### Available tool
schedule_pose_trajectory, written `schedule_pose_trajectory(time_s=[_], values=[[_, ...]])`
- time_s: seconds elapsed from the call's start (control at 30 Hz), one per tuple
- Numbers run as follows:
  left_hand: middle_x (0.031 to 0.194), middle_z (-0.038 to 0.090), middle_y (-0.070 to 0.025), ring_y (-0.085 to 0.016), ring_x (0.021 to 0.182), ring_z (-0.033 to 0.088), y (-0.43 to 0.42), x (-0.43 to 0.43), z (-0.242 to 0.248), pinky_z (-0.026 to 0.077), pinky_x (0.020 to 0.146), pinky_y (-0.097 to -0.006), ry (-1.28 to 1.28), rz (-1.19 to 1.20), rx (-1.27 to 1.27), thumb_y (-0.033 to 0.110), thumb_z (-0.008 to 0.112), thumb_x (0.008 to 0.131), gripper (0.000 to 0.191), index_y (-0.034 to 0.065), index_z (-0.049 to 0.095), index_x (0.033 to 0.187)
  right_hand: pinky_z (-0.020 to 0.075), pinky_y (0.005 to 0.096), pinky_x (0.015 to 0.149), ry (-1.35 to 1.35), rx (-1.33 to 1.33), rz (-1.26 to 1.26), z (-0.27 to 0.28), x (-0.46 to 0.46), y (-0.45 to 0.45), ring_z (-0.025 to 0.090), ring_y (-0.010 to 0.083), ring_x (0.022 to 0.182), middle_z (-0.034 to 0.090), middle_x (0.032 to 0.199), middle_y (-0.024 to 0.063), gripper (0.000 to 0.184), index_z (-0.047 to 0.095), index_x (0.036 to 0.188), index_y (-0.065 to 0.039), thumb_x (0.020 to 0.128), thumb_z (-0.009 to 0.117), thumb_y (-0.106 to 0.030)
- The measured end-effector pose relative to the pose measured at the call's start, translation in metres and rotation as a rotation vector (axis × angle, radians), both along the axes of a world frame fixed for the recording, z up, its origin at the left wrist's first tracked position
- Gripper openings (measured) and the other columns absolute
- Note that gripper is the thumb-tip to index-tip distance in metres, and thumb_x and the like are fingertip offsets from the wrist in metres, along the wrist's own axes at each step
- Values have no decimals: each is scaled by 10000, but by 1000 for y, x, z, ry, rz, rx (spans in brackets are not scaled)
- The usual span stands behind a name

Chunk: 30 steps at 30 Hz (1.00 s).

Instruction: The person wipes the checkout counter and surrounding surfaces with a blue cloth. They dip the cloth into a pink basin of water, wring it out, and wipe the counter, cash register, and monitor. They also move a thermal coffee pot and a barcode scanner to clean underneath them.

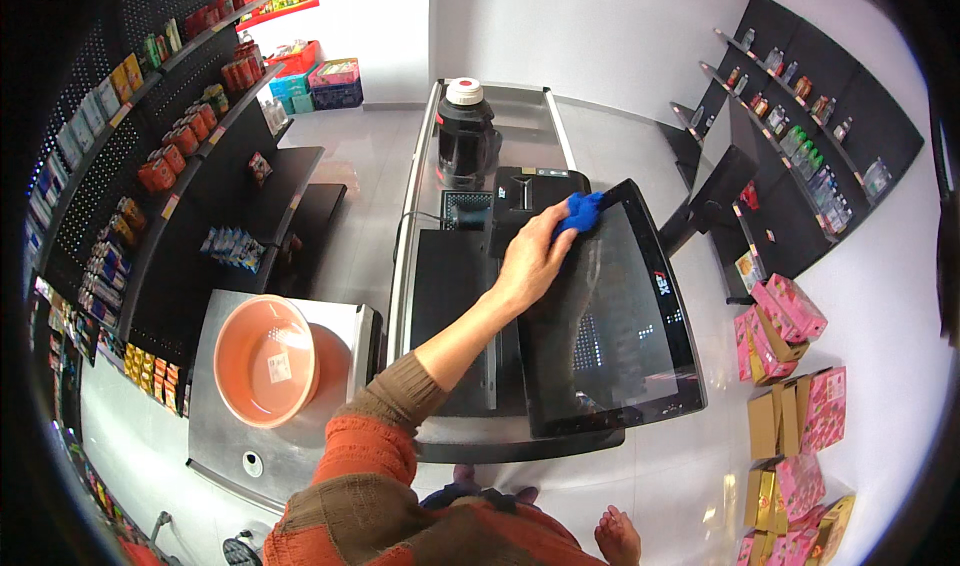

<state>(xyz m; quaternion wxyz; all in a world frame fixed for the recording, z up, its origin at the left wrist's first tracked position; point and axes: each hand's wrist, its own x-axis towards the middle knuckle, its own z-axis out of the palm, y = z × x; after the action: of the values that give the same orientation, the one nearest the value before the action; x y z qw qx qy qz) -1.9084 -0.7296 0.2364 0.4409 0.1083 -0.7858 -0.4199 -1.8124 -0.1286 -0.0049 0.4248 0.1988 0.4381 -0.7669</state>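
Observation:
My left hand (534,257) is stretched forward over a black touchscreen monitor (622,326) of a checkout terminal. Its fingers grip a blue cloth (579,213), pressed at the screen's far left corner. Just beyond that hand sits a black receipt printer (525,183). My right hand (619,537) hangs low near my body at the lower right; it holds nothing and its fingers are loosely apart. A large dark jug with a white cap (463,135) stands on the metal counter (517,120) behind the printer.
An orange plastic basin (266,360) rests on a metal side counter (225,446) at left. Stocked shelves (169,206) line the left side, and bottle shelves (802,131) the right wall. A second monitor (724,161) rises beyond the touchscreen. Pink cartons (799,408) are stacked on the floor.

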Motion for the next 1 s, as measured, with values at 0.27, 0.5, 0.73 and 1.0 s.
schedule_pose_trajectory(time_s=[0.27, 0.5, 0.73, 1.0], values=[[1433, 617, -192, -391, 1224, 626, 9, 64, -53, 522, 1040, -436, -146, 155, 59, 89, 687, 985, 312, -5, 610, 1272, 523, 378, 862, -93, 67, -15, 2, -15, -9, 646, 208, 937, 682, 1061, 44, 390, 602, 1338, -80, 1097, 524, -377], [1428, 605, -173, -393, 1224, 574, 93, 136, -63, 486, 1049, -466, -139, 116, -3, 102, 741, 927, 287, 9, 654, 1185, 532, 399, 910, -94, 136, -14, 19, -7, -26, 650, 213, 984, 685, 1100, 68, 414, 578, 1372, -68, 1093, 548, -373], [1407, 612, -160, -385, 1221, 566, 172, 184, -46, 469, 1028, -497, -105, -131, -94, 151, 812, 855, 338, 49, 696, 1155, 531, 383, 871, -83, 100, 33, 19, -9, -34, 632, 203, 983, 664, 1077, 59, 438, 586, 1372, -63, 1076, 578, -385], [1482, 594, -165, -416, 1335, 525, 133, 93, -21, 418, 1102, -528, 61, -118, -286, 170, 784, 868, 356, 53, 684, 1189, 523, 384, 888, -59, 137, 21, 25, -9, -38, 634, 193, 981, 674, 1078, 52, 424, 599, 1364, -74, 1074, 584, -383]])
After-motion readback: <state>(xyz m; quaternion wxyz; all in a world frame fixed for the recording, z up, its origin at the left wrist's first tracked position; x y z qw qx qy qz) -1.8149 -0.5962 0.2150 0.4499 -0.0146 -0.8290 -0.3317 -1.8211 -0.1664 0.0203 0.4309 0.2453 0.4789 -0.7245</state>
